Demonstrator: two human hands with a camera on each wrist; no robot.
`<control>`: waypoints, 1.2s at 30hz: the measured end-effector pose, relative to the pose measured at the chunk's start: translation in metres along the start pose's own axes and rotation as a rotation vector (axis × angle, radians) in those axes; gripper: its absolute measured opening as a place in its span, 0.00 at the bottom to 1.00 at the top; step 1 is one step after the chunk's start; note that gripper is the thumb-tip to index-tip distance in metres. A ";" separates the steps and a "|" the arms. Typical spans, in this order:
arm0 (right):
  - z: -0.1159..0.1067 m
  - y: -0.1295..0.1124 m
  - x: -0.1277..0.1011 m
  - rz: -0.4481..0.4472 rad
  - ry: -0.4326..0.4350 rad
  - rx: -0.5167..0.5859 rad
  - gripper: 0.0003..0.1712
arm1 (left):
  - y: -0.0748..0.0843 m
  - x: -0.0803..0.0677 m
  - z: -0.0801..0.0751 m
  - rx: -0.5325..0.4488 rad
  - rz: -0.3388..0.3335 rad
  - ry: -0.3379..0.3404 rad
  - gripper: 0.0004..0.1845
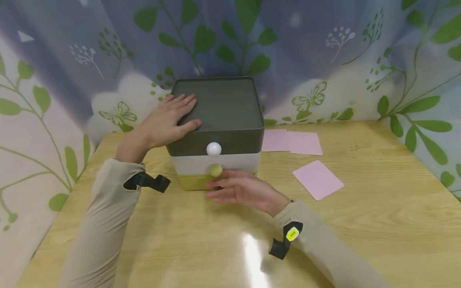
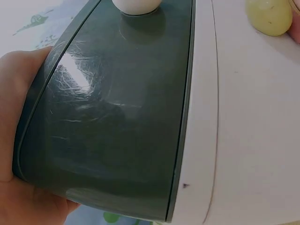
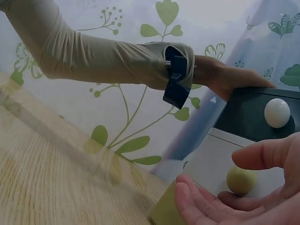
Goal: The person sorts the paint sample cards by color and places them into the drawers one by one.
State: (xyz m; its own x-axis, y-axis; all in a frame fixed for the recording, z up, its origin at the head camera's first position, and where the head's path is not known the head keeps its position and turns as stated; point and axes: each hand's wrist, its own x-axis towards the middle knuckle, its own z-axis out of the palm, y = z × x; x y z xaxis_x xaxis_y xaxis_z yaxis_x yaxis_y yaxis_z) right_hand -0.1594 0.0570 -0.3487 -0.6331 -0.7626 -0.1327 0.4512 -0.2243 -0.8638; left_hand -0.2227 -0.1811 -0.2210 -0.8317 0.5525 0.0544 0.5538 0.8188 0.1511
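**Small drawer chest steadied from above, with fingers at a low knob**

Leaf-patterned curtains surround a pale wooden table (image 1: 360,224). Going left to right: the left hand (image 1: 167,122) lies flat, fingers straight, on the dark lid of a small three-drawer chest (image 1: 219,120). The right hand (image 1: 241,190), fingers relaxed and apart, hovers just below the yellow-green knob (image 1: 216,171) on the white middle drawer; whether it touches is unclear. Beyond the right hand lie pink cards (image 1: 317,179).

The chest looks like rigid, light, smooth plastic, likely to slide unless held down; the knobs are the natural grip.

The left wrist view shows fine scratches on the dark drawer front (image 2: 117,117). The right wrist view shows the open palm (image 3: 243,197) under the knob and the white knob (image 3: 277,113) above.
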 end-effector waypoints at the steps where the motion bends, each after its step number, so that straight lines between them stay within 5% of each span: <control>1: 0.000 0.001 0.000 0.004 0.002 0.005 0.23 | 0.000 0.000 0.001 -0.004 0.002 -0.002 0.38; 6: -0.005 0.009 0.001 0.041 0.025 -0.001 0.23 | -0.001 0.000 0.003 -0.009 0.009 0.005 0.38; 14: -0.018 0.038 0.005 0.339 0.020 0.207 0.18 | 0.001 0.000 0.003 -0.008 0.013 -0.001 0.38; 24: -0.020 0.043 0.012 0.189 0.097 0.362 0.12 | -0.001 -0.003 0.002 -0.010 0.010 0.008 0.39; 36: -0.021 0.047 0.008 0.175 0.075 0.220 0.16 | 0.000 -0.001 0.002 -0.003 0.003 0.001 0.38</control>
State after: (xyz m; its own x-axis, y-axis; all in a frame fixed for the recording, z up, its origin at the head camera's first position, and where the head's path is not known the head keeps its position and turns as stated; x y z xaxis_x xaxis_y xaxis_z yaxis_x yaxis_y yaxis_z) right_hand -0.1562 0.0535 -0.4007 -0.5751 -0.7559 -0.3130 0.6778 -0.2260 -0.6997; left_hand -0.2225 -0.1815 -0.2230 -0.8302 0.5547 0.0563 0.5561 0.8167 0.1538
